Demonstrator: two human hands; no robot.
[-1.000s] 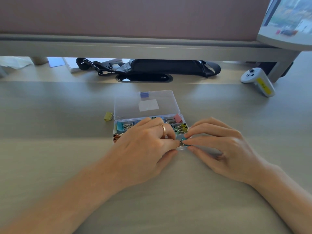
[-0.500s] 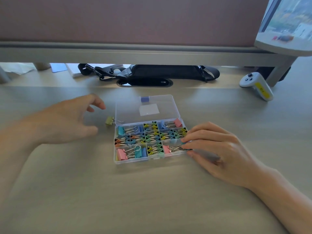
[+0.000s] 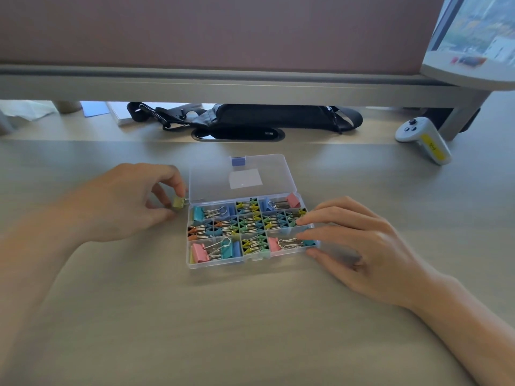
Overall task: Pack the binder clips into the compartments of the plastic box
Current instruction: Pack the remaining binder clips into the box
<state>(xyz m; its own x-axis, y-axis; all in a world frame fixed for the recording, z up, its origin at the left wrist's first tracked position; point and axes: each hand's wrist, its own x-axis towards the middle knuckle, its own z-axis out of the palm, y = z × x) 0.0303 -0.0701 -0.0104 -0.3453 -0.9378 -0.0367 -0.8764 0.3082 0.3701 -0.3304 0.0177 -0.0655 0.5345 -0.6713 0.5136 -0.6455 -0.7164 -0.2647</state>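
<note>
**Head view.** The left hand (image 3: 122, 201) is pinching a yellow clip (image 3: 178, 203). Its fingers (image 3: 176, 181) are pressing together on the clip's body, thumb against forefinger, while the others are curling loosely underneath. The clip is sitting at those fingertips, low over the tabletop (image 3: 223, 330); whether it is touching the surface cannot be told. Just to the right of the fingertips, the box (image 3: 223, 265) is lying with its lid (image 3: 217, 176) folded flat beyond it, so every compartment is standing open from above.

The right hand (image 3: 370, 246) is resting on the box's right end. Its fingers (image 3: 328, 215) are lying nearly straight and slightly spread over the outer compartments, and the thumb is meeting the near corner. This hold is probably bracing the light box against sliding while the other hand is loading it.

Between the two sets of fingertips, clips (image 3: 250, 227) are filling the compartments. Large ones are lying in the corner cells, and small ones are crowding the middle cells. No other loose clip is showing on the tabletop, so the task is likely nearing its end.

The pinched clip is being held by its body, which is leaving its wire handles free. It looks to be of the larger size. The next move is calling for a lift over the left wall into a cell with room. The cell nearest the left fingertips seems a fair candidate. Handles catching on the divider are the likely hazard.

Well beyond both hands, a bag (image 3: 250, 118) and a controller (image 3: 423, 140) are lying idle.
</note>
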